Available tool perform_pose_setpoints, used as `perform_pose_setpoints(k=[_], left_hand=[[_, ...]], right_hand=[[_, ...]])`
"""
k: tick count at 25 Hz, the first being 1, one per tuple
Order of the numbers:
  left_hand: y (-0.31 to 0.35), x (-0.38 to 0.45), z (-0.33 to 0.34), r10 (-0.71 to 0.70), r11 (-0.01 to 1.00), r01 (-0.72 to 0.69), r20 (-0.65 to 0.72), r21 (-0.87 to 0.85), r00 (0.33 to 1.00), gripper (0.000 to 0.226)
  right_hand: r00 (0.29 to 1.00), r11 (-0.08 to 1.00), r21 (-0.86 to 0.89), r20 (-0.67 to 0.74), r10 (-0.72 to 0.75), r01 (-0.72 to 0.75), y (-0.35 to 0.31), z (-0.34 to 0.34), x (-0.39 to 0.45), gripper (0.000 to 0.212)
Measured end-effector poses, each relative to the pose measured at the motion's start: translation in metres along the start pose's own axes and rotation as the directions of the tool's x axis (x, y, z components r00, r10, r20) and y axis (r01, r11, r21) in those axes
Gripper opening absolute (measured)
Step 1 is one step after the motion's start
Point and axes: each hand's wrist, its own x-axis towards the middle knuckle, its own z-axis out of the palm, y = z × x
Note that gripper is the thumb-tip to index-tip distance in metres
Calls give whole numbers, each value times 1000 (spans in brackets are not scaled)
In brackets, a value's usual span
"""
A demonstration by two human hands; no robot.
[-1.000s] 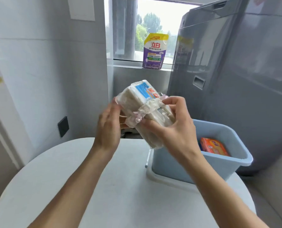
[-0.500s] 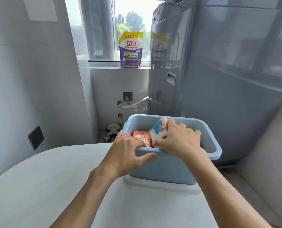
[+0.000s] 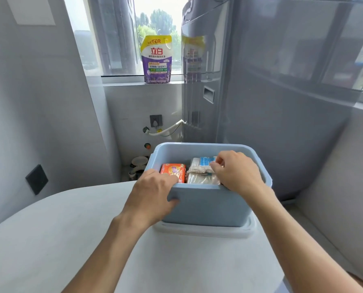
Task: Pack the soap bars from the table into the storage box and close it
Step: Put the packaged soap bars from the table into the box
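A light blue storage box point(image 3: 206, 205) stands open on the round white table point(image 3: 70, 240), resting on its pale lid point(image 3: 203, 230). Inside lie an orange soap bar pack point(image 3: 173, 171) on the left and a clear-wrapped bundle of white soap bars point(image 3: 200, 173) on the right. My left hand point(image 3: 151, 196) grips the box's near left rim. My right hand point(image 3: 237, 173) reaches into the box, fingertips pinching the bundle's wrapping.
A tall grey appliance point(image 3: 271, 92) stands right behind the box. A purple and yellow detergent pouch point(image 3: 156, 59) sits on the window sill. A wall socket, hose and small items lie on the floor beyond the table.
The wrapped bundle, held up in both hands a second ago, now lies inside the box beside the orange pack. My left hand has taken hold of the box rim.
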Motion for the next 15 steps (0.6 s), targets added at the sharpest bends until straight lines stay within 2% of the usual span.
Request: perform_pose_setpoints(k=[1, 3, 5, 6, 7, 9, 12, 15], left_hand=[[-1, 2, 0, 0, 1000, 0, -1, 15, 1000, 19], [-2, 3, 3, -2, 1000, 2, -8, 25, 1000, 16], [0, 2, 6, -13, 1000, 13, -48, 2, 999, 18], [1, 0, 7, -20, 1000, 20, -68, -10, 997, 20], [2, -2, 8, -18, 1000, 17, -83, -15, 996, 23], [5, -7, 6, 28, 1000, -26, -109, 15, 994, 30], [9, -17, 0, 63, 998, -59, -130, 39, 990, 31], [1, -24, -19, 39, 999, -35, -202, 25, 979, 31]], right_hand=[[998, 997, 53, -5, -59, 60, 4, -5, -7, 26], [976, 986, 120, 171, -135, 115, 16, -18, -25, 40], [936, 988, -17, 323, -140, 154, 29, -26, -41, 35], [940, 970, -147, 310, -141, 194, 34, -25, -48, 30], [962, 940, -267, 227, -152, 212, 36, -20, -54, 26], [986, 923, -351, 20, -164, 160, 33, -9, -63, 22], [978, 943, -289, -75, -194, 165, 27, -9, -69, 15], [925, 927, -264, -201, -323, 267, 11, -16, -71, 32]])
